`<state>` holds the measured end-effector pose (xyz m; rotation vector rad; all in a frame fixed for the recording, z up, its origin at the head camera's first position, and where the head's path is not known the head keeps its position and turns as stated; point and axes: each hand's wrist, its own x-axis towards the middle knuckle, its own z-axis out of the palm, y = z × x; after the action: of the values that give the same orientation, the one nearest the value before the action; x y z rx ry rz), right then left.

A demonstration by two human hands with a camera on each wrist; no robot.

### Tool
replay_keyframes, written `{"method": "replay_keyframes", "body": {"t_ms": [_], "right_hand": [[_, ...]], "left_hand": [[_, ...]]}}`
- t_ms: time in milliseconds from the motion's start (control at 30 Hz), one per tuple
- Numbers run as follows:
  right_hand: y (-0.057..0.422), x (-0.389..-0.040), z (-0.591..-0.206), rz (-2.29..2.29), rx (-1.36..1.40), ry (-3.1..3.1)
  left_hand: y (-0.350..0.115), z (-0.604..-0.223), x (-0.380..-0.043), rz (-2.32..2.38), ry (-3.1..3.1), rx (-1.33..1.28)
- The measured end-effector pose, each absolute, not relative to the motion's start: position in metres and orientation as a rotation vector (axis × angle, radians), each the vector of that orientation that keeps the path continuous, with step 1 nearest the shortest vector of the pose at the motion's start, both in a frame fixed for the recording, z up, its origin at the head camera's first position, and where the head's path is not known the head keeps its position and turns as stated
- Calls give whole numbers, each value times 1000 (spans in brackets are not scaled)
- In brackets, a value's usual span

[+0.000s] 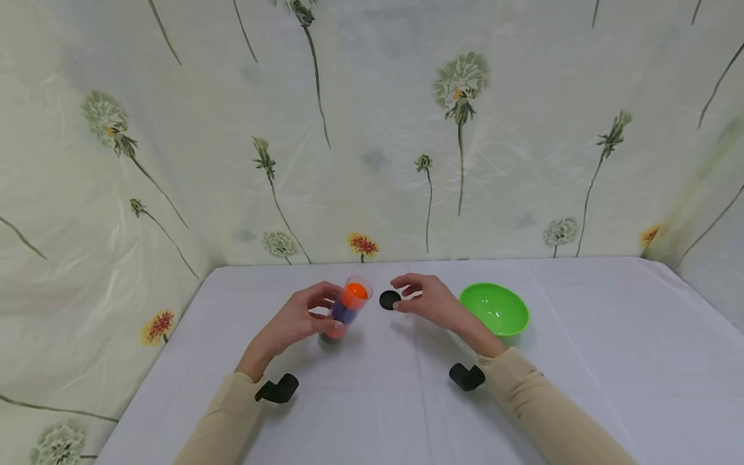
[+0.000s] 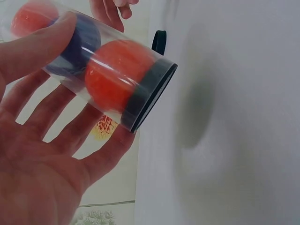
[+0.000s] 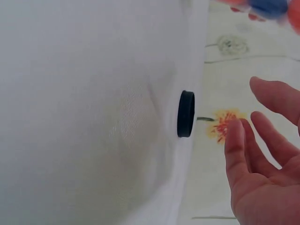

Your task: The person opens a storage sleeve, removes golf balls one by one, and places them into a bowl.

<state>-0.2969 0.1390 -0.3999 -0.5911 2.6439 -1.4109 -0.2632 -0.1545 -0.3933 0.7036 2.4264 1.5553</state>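
Note:
My left hand (image 1: 296, 316) grips a clear plastic tube (image 2: 70, 84) between thumb and fingers, tilted and raised over the table. Inside are an orange-red ball (image 2: 117, 70), a dark blue ball (image 2: 82, 44) and another orange-red ball (image 2: 33, 18). A black cap (image 2: 149, 96) closes the tube's lower end, while its upper end is uncapped in the head view. Just right of the tube, a round black lid (image 1: 390, 299) lies on the white tablecloth. My right hand (image 1: 427, 300) hovers beside this lid, fingers loosely bent and holding nothing; the right wrist view shows a gap between them.
A bright green bowl (image 1: 494, 309) stands on the table right of my right hand, partly behind that forearm. White cloth covers the table (image 1: 372, 413). A hanging sheet with dandelion prints (image 1: 372, 161) rises behind the table's far edge and along both sides.

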Motion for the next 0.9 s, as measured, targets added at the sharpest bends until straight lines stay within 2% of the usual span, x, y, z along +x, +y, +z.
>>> {"method": "replay_keyframes", "body": {"t_ms": [667, 900], "right_hand": [[138, -262, -392, -1558, -693, 2534], [134, -256, -390, -1619, -635, 2460]], "left_hand": [[-150, -393, -263, 1526, 2423, 727], [-149, -394, -264, 1500, 2451, 758]]}}
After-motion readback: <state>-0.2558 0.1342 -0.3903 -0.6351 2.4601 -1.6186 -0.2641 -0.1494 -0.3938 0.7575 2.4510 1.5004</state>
